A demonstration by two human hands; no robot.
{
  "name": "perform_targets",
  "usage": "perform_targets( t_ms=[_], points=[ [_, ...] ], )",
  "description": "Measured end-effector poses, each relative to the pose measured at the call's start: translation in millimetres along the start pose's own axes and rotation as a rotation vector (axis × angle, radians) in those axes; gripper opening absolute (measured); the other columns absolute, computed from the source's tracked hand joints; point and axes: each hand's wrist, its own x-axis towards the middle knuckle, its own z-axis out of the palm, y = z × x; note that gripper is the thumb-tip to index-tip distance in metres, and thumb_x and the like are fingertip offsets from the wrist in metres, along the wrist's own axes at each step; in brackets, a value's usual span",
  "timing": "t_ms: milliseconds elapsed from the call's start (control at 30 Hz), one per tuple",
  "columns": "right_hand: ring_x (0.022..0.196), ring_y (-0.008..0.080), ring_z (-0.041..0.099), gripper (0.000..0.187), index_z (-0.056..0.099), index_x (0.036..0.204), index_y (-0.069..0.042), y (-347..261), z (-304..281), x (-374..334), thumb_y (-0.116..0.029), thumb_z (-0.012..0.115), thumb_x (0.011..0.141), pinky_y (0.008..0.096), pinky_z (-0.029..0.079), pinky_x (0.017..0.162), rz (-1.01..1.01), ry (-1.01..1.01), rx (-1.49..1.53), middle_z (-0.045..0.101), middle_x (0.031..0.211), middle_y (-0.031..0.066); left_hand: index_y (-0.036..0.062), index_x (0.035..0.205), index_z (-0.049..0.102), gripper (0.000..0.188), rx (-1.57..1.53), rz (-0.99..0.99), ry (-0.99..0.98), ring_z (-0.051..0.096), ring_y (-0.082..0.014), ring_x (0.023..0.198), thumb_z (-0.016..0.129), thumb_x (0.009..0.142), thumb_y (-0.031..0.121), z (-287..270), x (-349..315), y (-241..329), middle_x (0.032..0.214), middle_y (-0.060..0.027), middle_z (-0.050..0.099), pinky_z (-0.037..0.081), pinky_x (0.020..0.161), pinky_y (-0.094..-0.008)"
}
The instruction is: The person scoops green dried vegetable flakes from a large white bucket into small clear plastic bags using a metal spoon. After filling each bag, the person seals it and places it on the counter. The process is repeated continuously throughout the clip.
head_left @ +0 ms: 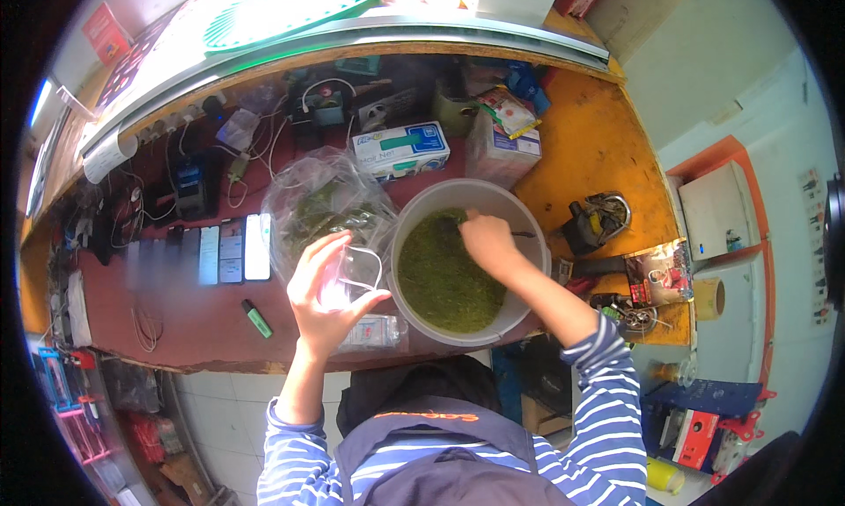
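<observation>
Left grip (310, 302), at the tub's (529, 297) nine o'clock: clamped on clear pouch (336, 288), seemingly unfilled. Right grip (489, 244), toward one o'clock: around dark scoop (450, 234). Green contents (447, 284) remain plentiful.

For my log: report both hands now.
Left hand: holding a clear plastic bag.
Right hand: closed on a dark utensil, over the tub.

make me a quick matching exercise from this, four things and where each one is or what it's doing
1. left hand
2. right hand
3. green marker pen
4. blue-and-white carton

A. beyond the white tub
B. holding a clear plastic bag
C. inside the tub's rim
D. on the table, left of both hands

Pairs: 1-B, 2-C, 3-D, 4-A
</observation>
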Motion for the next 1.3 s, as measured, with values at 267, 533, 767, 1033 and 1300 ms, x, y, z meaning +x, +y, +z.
perform_targets(
  t_ms=[267, 533, 767, 1033, 1300],
  points=[
    [0.094, 0.0327, 0.063, 0.025, 0.068, 0.102, -0.001, -29.7, 35.2, -13.4, 0.001, 0.059, 0.080, 0.0415, 0.054, 0.076, -0.086, -0.090, 0.416, 0.058, 0.105, 0.0154, -0.0010, 0.121, 0.059, 0.076, -0.090, -0.159, 0.021, 0.062, -0.0208, 0.104, 0.094, 0.056, 0.019, 0.4, -21.9, 3.9, 0.117, -0.0147, 0.064, 0.050, 0.091, -0.0323],
    [0.094, 0.0346, 0.062, 0.032, 0.072, 0.103, -0.003, -7.6, -15.3, -34.1, 0.009, 0.060, 0.076, 0.0408, 0.049, 0.083, -0.343, -0.426, 0.673, 0.064, 0.097, 0.0177, -0.0019, 0.120, 0.059, 0.077, -0.026, -0.129, 0.045, 0.063, -0.0220, 0.103, 0.094, 0.056, 0.021, -8.6, -37.8, 6.8, 0.111, -0.0134, 0.064, 0.051, 0.090, -0.0332],
    [0.096, 0.0369, 0.064, 0.032, 0.072, 0.100, 0.001, -1.0, 5.7, -44.3, 0.011, 0.056, 0.074, 0.0439, 0.051, 0.082, -0.036, -0.246, 0.264, 0.063, 0.097, 0.0216, -0.0011, 0.121, 0.058, 0.075, -0.097, -0.068, 0.004, 0.063, -0.0225, 0.103, 0.093, 0.058, 0.020, 6.8, -44.8, 17.1, 0.111, -0.0136, 0.063, 0.051, 0.092, -0.0343],
    [0.098, 0.0334, 0.067, 0.024, 0.072, 0.096, 0.001, 20.9, -42.9, -38.3, 0.005, 0.062, 0.075, 0.0424, 0.057, 0.078, 0.031, -0.334, 0.170, 0.069, 0.100, 0.0237, 0.0000, 0.122, 0.058, 0.076, -0.086, -0.052, -0.014, 0.063, -0.0216, 0.102, 0.093, 0.058, 0.021, 8.0, -37.0, 19.3, 0.112, -0.0131, 0.064, 0.052, 0.089, -0.0336],
    [0.091, 0.0356, 0.069, 0.017, 0.073, 0.089, 0.002, 17.8, -2.8, -44.3, 0.003, 0.059, 0.078, 0.0434, 0.058, 0.070, -0.001, -0.425, 0.006, 0.070, 0.093, 0.0238, 0.0000, 0.125, 0.056, 0.080, -0.075, -0.034, -0.030, 0.063, -0.0218, 0.103, 0.093, 0.057, 0.020, 13.2, -27.5, 12.7, 0.112, -0.0135, 0.064, 0.052, 0.090, -0.0338]
  ],
)
